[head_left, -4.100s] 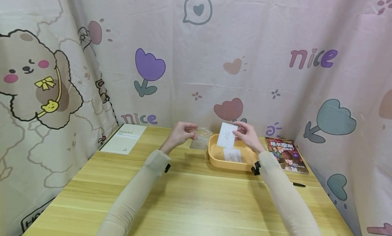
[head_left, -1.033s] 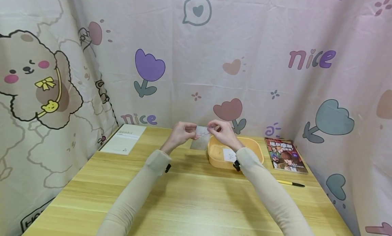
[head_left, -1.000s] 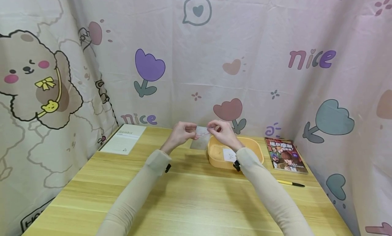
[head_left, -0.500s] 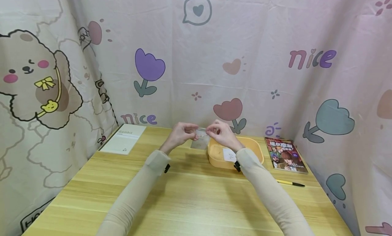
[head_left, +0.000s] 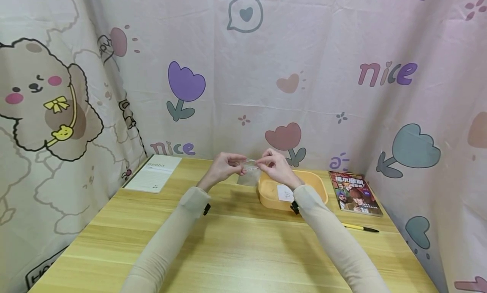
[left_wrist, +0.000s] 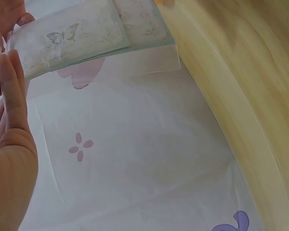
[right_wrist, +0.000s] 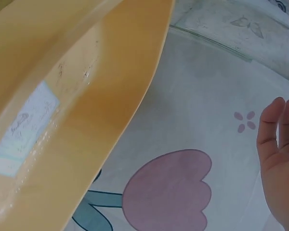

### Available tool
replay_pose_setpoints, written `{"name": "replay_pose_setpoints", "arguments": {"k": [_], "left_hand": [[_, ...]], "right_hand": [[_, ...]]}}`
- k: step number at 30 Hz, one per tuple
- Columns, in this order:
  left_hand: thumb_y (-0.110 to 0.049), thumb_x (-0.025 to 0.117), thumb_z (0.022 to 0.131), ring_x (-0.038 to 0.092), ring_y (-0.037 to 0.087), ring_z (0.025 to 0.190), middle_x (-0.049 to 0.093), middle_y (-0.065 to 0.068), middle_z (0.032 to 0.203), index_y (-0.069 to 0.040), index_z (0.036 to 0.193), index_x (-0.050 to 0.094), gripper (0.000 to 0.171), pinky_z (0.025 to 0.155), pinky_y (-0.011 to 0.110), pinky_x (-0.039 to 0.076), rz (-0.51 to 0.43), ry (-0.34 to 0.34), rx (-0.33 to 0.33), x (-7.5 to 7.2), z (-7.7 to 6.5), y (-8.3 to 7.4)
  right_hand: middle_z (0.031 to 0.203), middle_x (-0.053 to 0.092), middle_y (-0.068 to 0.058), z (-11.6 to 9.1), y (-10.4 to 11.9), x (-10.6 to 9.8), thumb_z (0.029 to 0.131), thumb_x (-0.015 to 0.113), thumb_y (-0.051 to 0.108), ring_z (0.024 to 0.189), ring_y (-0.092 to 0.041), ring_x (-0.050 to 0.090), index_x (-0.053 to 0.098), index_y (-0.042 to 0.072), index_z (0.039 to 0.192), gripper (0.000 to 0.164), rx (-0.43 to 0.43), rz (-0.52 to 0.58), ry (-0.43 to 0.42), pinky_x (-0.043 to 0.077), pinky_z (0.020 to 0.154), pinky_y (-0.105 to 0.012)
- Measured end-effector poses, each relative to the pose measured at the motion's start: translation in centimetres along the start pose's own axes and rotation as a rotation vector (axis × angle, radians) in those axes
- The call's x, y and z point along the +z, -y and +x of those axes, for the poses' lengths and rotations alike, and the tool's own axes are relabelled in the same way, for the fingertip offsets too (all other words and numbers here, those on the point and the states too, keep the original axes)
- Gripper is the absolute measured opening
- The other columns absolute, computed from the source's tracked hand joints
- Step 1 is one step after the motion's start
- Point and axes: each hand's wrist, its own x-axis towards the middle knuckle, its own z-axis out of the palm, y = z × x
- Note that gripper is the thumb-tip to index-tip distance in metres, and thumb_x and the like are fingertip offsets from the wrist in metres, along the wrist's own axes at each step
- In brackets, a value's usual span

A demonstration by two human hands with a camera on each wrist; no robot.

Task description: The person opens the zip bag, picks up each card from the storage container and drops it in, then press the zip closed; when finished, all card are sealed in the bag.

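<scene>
Both hands are at the back of the table, over a clear plastic bag (head_left: 248, 179). My left hand (head_left: 224, 166) pinches the left edge of the bag's mouth. At the right edge, the thumb and fingers of my right hand (head_left: 276, 166) pinch the rim. Butterfly-printed cards (left_wrist: 70, 36) show through the plastic in the left wrist view, with a clear strip of bag (left_wrist: 151, 65) along their edge. Beside my right forearm stands a yellow tray (head_left: 272, 204), and a white card (head_left: 284, 193) lies inside it.
A Gambit notepad (head_left: 154, 173) lies at the table's left rear. To the right of the tray is a comic-covered book (head_left: 355, 193), with a yellow and black pen (head_left: 361, 228) in front of it. A printed curtain (head_left: 243, 73) hangs behind the table.
My right hand has carried a white card left from above the tray to the bag's mouth. That card has sunk from between my hands, which now pinch the bag's rim.
</scene>
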Motion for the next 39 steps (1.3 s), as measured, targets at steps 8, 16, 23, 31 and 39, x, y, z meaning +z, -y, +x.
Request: {"name": "replay_pose_setpoints", "arguments": {"k": [8,16,23,31,39], "left_hand": [[0.009,0.059,0.088,0.074,0.032,0.08,0.067,0.03,0.114,0.01,0.123,0.062,0.036,0.075,0.042,0.063,-0.035,0.049,0.039,-0.3,0.0,0.3],[0.011,0.059,0.087,0.074,0.024,0.077,0.066,0.029,0.116,0.011,0.123,0.06,0.036,0.077,0.045,0.062,-0.069,0.055,0.035,-0.5,0.0,0.3],[0.01,0.06,0.088,0.074,0.023,0.078,0.066,0.029,0.118,0.013,0.124,0.059,0.036,0.077,0.045,0.062,-0.078,0.05,0.022,-0.7,-0.2,0.4],[0.009,0.062,0.089,0.074,0.027,0.08,0.065,0.03,0.118,0.013,0.124,0.059,0.035,0.074,0.039,0.063,-0.07,0.05,0.006,-0.9,-0.2,0.5],[0.011,0.06,0.089,0.073,0.035,0.083,0.063,0.031,0.122,0.016,0.125,0.056,0.036,0.077,0.044,0.062,-0.066,0.063,-0.014,-1.0,-0.6,-0.7]], "right_hand": [[0.097,0.054,-0.002,-0.2,-0.3,0.0,0.094,0.063,0.015,0.083,-0.013,0.052,0.078,0.008,0.093,0.016,0.044,0.008,0.073,0.05,0.067,-0.026],[0.093,0.066,-0.004,-0.2,0.3,-0.4,0.092,0.066,0.012,0.078,-0.008,0.056,0.078,0.009,0.092,0.012,0.052,0.08,-0.06,0.053,0.07,-0.026],[0.091,0.073,-0.012,-1.2,-0.7,-1.7,0.092,0.067,0.01,0.074,-0.01,0.06,0.077,0.006,0.092,0.01,0.076,0.121,-0.125,0.052,0.065,-0.02],[0.091,0.072,-0.014,-3.2,-2.9,-3.0,0.092,0.068,0.014,0.072,-0.018,0.064,0.076,0.006,0.094,0.012,0.206,0.129,-0.065,0.053,0.061,-0.019],[0.095,0.072,-0.021,-4.8,-5.0,-4.0,0.091,0.07,0.013,0.079,-0.026,0.065,0.075,0.006,0.096,0.011,0.298,0.117,0.013,0.056,0.065,-0.021]]}}
